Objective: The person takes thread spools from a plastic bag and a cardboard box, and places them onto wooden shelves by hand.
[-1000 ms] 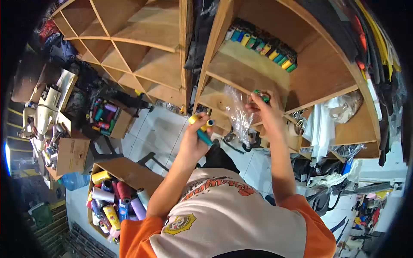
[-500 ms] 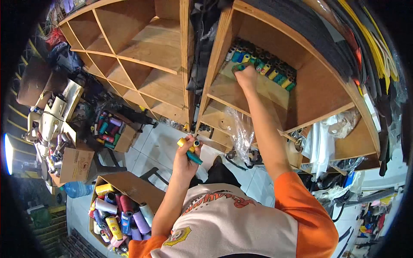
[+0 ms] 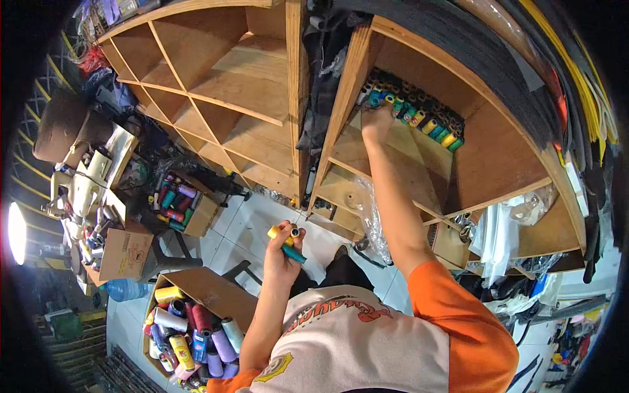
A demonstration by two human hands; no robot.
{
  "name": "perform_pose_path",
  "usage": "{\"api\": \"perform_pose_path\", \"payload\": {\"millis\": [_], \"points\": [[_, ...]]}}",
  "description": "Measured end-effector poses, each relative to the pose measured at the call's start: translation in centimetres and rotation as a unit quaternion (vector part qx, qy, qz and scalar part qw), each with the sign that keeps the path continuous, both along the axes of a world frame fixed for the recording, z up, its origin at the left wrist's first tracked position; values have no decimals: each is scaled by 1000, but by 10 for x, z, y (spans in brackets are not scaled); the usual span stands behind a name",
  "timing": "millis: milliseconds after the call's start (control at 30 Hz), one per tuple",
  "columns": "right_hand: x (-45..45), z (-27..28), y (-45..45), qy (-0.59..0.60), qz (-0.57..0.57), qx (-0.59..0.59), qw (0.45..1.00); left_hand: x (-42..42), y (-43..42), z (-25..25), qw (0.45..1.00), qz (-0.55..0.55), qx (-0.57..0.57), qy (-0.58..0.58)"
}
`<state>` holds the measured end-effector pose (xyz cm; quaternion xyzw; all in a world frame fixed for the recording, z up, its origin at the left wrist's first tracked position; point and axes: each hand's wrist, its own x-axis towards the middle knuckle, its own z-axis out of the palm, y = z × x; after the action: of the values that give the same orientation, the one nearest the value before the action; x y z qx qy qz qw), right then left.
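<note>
My left hand (image 3: pixel 280 263) is raised in front of my body, its fingers closed round several thread spools, among them a yellow spool (image 3: pixel 273 232) and a green spool (image 3: pixel 293 254). Inside the right-hand shelf compartment, my right hand (image 3: pixel 376 123) reaches to the left end of the front row of spools. Its fingers are closed at a blue-green thread spool (image 3: pixel 375 99), partly hidden by the hand. Packed rows of thread spools (image 3: pixel 419 118), yellow, green and blue in front with dark ends behind, lie across the back of this compartment.
A wooden cubby shelf (image 3: pixel 236 111) stands on the left. Below it, a cardboard box (image 3: pixel 219 290) holds large thread cones, and a smaller box (image 3: pixel 202 215) holds more spools. Clear plastic (image 3: pixel 373 226) hangs under the right compartment. A sewing machine (image 3: pixel 98 167) is at far left.
My right hand has brought the green-looking spool against the left end of the row. My left hand still holds its spools. The whole view has shifted slightly.
</note>
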<state>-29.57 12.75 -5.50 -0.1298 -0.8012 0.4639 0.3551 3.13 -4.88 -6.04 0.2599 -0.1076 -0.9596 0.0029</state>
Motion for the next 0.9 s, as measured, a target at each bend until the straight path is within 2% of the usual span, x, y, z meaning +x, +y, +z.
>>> {"api": "perform_pose_path", "payload": {"millis": [133, 333, 533, 667, 767, 833, 867, 900], "points": [[10, 11, 0, -46, 27, 118, 992, -2, -2, -1, 1000, -1, 1, 0], [10, 8, -3, -69, 0, 88, 994, -3, -2, 2, 1000, -7, -8, -12], [11, 7, -6, -57, 20, 35, 998, -3, -7, -1, 1000, -10, -13, -5], [6, -3, -3, -19, 12, 50, 998, -3, -10, -5, 1000, -6, -20, -11], [36, 14, -8, -9, 11, 73, 997, -5, -8, 8, 996, 7, -73, -51], [74, 41, -17, -61, 99, 47, 992, -9, -11, 8, 994, -6, -103, -45], [90, 37, -16, -71, 161, 112, 978, -11, -12, 14, 992, -13, -121, -27], [118, 45, -21, -114, 278, 44, 953, -14, -13, 20, 990, -21, -140, -5]]}}
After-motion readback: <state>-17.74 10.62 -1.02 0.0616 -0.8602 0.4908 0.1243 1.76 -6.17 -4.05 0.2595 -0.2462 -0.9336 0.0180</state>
